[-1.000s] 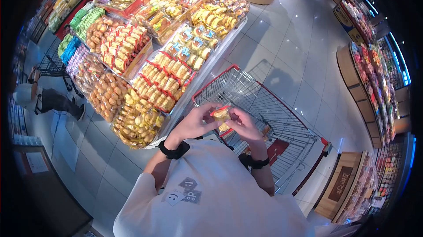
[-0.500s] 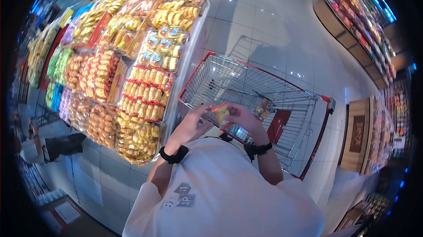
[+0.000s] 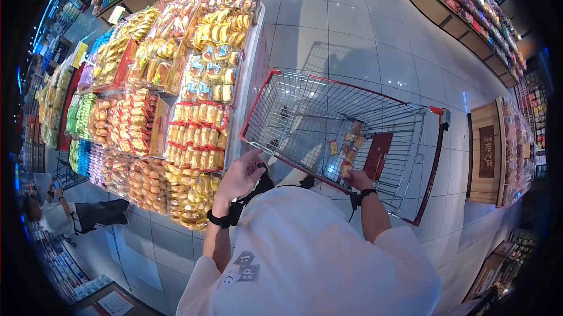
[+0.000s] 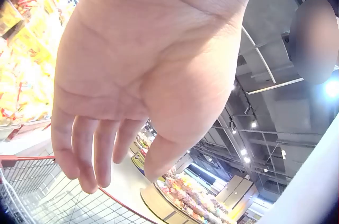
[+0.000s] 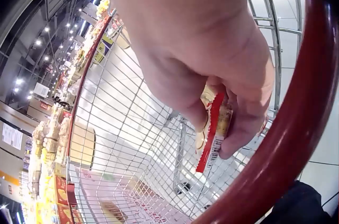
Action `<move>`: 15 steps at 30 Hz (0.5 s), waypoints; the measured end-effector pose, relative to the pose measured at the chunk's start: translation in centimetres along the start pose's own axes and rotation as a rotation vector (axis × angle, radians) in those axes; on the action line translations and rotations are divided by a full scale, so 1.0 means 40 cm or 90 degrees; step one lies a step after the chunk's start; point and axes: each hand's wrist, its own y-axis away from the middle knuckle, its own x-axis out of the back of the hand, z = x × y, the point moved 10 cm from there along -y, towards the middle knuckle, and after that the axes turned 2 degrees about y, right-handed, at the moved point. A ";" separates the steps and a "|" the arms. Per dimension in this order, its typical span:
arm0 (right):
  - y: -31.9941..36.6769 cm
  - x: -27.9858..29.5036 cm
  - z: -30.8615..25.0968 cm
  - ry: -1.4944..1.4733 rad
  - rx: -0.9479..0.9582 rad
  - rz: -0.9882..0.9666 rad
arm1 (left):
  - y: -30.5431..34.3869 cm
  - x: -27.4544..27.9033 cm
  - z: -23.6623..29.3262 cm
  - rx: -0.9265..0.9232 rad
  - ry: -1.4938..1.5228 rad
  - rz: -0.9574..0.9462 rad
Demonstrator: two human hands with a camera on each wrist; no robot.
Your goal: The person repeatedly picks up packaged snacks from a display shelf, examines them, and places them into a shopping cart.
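At the far left, another person (image 3: 64,217) is standing on the floor, half lost in the dark edge of the head view. Next to the right, a sloping display stand (image 3: 251,52) is carrying bagged pastries in blocks, each kind probably lying together so that shoppers can pick quickly; rows of red-edged packets (image 3: 196,134) are sitting toward its near corner. Just off that corner, the left hand (image 3: 237,176) is hanging with its fingers apart and loosely bent, holding nothing; it is likely idling because one hand is enough for a packet this small.

Further right, a wire shopping cart (image 3: 352,88) is standing close alongside the stand, presumably to keep the reach between them short. Inside it, one small packet (image 3: 333,148) is lying by itself, left of a loose cluster of packets (image 3: 355,140). At the near side of that cluster, the right hand (image 3: 358,180) is reaching in past the cart's edge, thumb and fingers clamped on a red-edged packet (image 5: 213,131). The packet is pointing downward inside the cart, its filling seemingly being spared by a light pinch; whether it is touching the others, I cannot tell. Right of the hand, a dark red panel (image 3: 379,154) is leaning within the cart, and beyond, a wooden stand (image 3: 487,151) is bearing wrapped goods.
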 end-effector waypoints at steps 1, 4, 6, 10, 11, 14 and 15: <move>0.006 0.012 0.008 0.030 -0.033 0.000 | 0.005 0.001 -0.005 0.004 0.015 0.005; 0.143 -0.034 -0.137 0.462 0.112 0.007 | 0.016 0.008 -0.016 0.016 0.027 0.009; 0.173 -0.083 -0.191 0.861 0.300 0.015 | 0.021 0.012 -0.020 0.021 0.024 0.009; 0.076 0.056 -0.123 0.145 0.101 0.123 | 0.030 0.024 -0.031 0.032 0.010 0.011; 0.063 0.064 -0.099 0.059 0.045 0.140 | 0.032 0.025 -0.034 0.031 0.014 0.012; -0.022 0.054 -0.039 0.028 0.031 0.006 | 0.041 0.040 -0.042 0.025 0.017 0.038; -0.035 0.013 -0.029 0.079 0.073 -0.145 | 0.043 0.047 -0.045 0.028 0.016 0.047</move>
